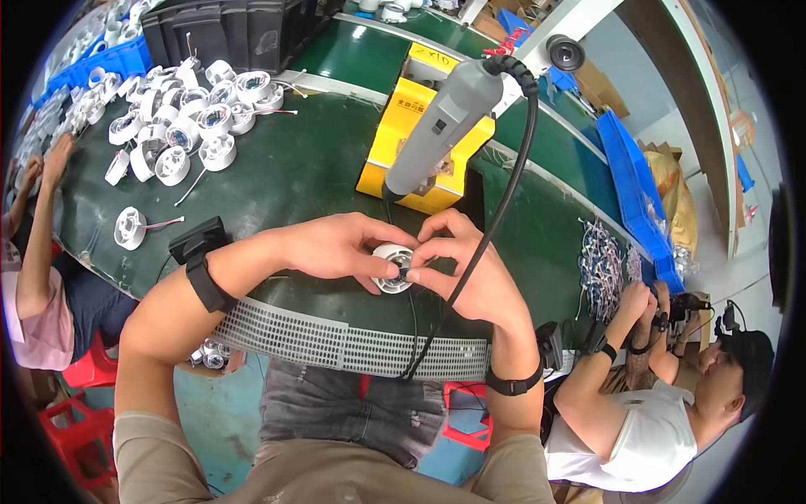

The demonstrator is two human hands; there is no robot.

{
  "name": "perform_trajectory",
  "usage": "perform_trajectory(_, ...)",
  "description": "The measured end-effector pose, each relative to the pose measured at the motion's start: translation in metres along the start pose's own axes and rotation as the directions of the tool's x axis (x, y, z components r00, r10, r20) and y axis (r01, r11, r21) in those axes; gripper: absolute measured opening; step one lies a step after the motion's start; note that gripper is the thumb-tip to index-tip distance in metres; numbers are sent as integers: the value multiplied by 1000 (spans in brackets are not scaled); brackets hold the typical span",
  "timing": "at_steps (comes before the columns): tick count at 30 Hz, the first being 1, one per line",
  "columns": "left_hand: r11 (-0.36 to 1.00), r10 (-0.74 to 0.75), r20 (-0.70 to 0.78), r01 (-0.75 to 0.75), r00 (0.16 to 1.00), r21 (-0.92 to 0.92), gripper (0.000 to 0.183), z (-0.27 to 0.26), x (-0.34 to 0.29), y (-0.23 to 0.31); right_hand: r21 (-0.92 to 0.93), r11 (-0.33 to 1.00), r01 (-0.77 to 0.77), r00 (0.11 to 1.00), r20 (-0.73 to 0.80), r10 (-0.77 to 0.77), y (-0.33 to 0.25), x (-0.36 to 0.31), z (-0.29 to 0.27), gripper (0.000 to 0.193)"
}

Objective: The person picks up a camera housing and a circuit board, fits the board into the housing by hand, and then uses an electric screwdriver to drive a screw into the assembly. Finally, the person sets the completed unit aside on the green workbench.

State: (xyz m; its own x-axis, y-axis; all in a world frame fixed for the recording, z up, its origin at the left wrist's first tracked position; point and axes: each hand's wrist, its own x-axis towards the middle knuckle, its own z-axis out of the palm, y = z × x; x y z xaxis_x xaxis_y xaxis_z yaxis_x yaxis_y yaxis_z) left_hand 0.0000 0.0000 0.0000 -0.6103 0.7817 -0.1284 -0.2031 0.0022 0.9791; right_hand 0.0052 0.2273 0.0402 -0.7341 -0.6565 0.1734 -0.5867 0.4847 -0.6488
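Between my hands, just above the green table, is a round white plastic housing [392, 256] with a dark part inside its ring. My left hand [340, 245] closes on its left side, thumb reaching over the rim. From the right, my right hand [457, 260] pinches at the dark part in the middle; what its fingertips hold is too small to make out. Above the housing hangs a grey electric screwdriver [445, 126], its black cable [508, 193] looping down past my right hand. A yellow box [393, 139] stands behind it.
Many white housings [180, 122] are heaped at the far left, and one [130, 228] lies apart. Connector wires [602, 273] sit in a bundle at right, near a blue tray [630, 181]. A perforated strip [336, 340] edges the table. Co-workers sit on both sides.
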Motion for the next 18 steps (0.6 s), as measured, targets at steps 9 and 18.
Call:
perform_trajectory(9,996,-3,-94,11,996,87,37,6,6,-1,54,985,-162,966,-196,169,-8,-1,14,19)
perform_trajectory(18,998,41,-99,-36,994,56,35,11,2,0,152,988,0,856,-511,79,-8,29,12,61)
